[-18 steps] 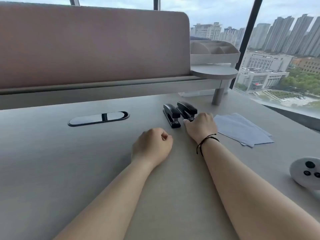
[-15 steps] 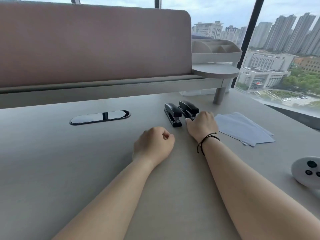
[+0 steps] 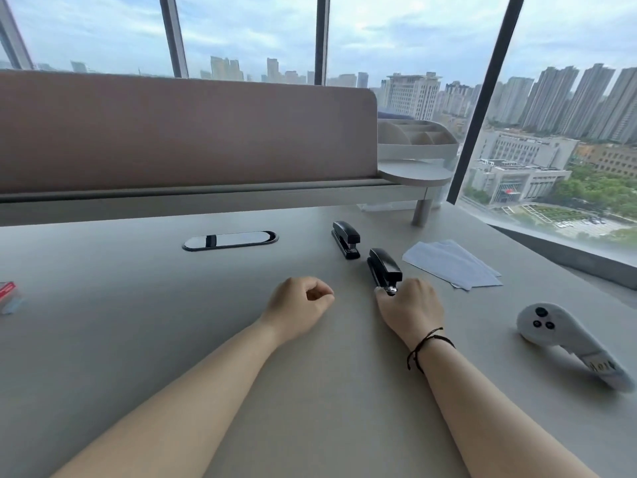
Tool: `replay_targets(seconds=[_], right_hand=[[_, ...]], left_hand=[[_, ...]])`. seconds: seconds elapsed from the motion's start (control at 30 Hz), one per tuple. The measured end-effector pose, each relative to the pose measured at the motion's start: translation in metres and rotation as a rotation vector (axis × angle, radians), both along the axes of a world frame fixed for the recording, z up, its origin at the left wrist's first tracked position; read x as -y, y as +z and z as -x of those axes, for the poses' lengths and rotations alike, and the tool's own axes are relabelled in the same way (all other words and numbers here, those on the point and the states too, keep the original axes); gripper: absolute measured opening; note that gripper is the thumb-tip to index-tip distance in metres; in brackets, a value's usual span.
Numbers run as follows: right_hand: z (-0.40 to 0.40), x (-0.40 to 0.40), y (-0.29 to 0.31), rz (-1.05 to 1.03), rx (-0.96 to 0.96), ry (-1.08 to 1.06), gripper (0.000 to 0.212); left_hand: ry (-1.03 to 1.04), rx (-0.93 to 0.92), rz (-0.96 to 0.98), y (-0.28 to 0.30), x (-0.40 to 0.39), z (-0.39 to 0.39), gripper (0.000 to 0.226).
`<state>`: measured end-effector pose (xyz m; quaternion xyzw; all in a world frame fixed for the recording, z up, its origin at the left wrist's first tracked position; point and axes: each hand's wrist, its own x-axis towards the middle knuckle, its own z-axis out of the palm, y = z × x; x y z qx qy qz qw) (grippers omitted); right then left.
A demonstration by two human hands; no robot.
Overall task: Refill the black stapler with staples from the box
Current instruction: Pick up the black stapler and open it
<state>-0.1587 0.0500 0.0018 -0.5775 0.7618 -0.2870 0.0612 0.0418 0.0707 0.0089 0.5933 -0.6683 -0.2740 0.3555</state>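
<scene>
This is a high-rise office. A grey desk with an oval cable grommet stands behind a fabric privacy screen, with a clamp-on desk organiser at its end. Two black staplers and loose paper sheets lie there. Floor-to-ceiling windows overlook city towers.

Grey desk: two staplers, papers, controller, staple box.

You've got two closed black staplers on the desk: the near stapler has its near end under your right-hand fingers, the far stapler lies just beyond. The staple box sits at the far left edge, partly cut off.
</scene>
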Motion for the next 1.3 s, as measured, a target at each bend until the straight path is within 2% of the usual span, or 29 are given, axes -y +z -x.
replay_targets(seconds=[0.13,0.3,0.37,0.77,0.93,1.0,1.17,1.3], right_hand=[[-0.003,-0.064,0.002,-0.015,0.033,0.077,0.046],[-0.021,-0.132,0.001,-0.015,0.002,0.199,0.033],[-0.029,-0.153,0.001,0.0,-0.011,0.263,0.032],[-0.068,-0.248,0.007,0.014,-0.005,0.597,0.036],[-0.077,-0.275,0.011,-0.071,0.024,0.817,0.038],[-0.08,-0.28,0.01,-0.09,0.024,0.91,0.034],[-0.094,-0.287,0.009,-0.092,0.036,1.051,0.035],[-0.1,-0.289,0.01,-0.098,0.065,1.09,0.032]], left_hand=[[0.006,-0.02,-0.001,0.001,-0.05,-0.028,0.007],[0.007,-0.039,-0.026,-0.001,-0.114,-0.058,0.007],[0.022,-0.033,-0.037,0.001,-0.136,-0.067,0.013],[0.089,0.099,0.081,0.019,-0.256,-0.104,0.03],[0.005,0.212,0.126,0.028,-0.293,-0.115,0.046],[-0.044,0.257,0.108,0.03,-0.305,-0.117,0.045],[-0.122,0.314,0.092,0.028,-0.323,-0.112,0.024],[-0.106,0.323,0.116,0.026,-0.327,-0.111,0.024]])
